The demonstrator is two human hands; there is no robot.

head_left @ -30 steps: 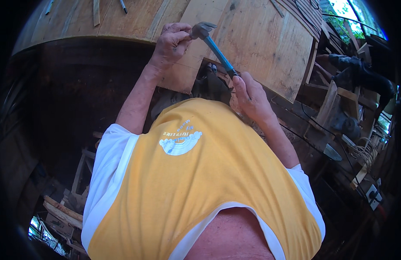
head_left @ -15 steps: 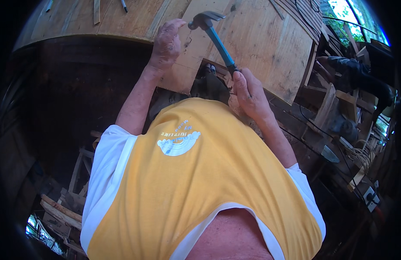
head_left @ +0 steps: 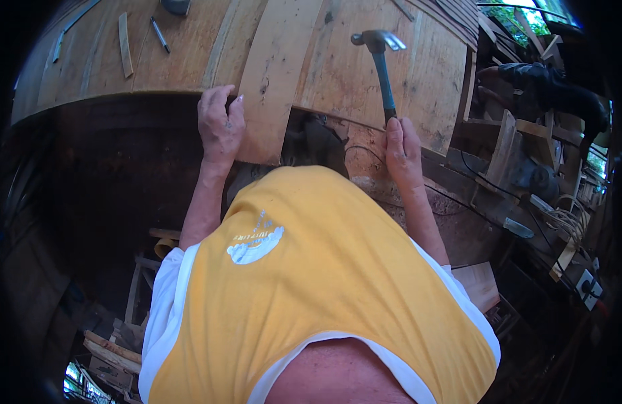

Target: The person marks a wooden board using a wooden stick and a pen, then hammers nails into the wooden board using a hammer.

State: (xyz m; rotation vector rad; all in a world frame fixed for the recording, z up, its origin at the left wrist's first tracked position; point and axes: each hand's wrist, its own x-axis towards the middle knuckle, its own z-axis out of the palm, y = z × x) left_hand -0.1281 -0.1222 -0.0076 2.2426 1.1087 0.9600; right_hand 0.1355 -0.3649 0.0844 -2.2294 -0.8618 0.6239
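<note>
My right hand grips the dark end of a claw hammer, which has a teal handle and a metal head. The hammer is held upright in view, its head over the right part of the plywood tabletop. At the tabletop's near edge is my left hand, fingers loosely bent and the thumb apart from them. Beside it a lighter wooden board runs across the top and juts out past the edge toward me. Nothing shows between the left fingers; their undersides are hidden.
A pen, a thin wood strip and a dark rounded object lie at the far left of the tabletop. To the right are wooden frames, coiled cable, a socket box and another person's sleeve.
The hammer and my right hand have moved right, away from my left hand. My left hand has shifted left and nearer, its thumb now apart from the fingers. The view has shifted too.
</note>
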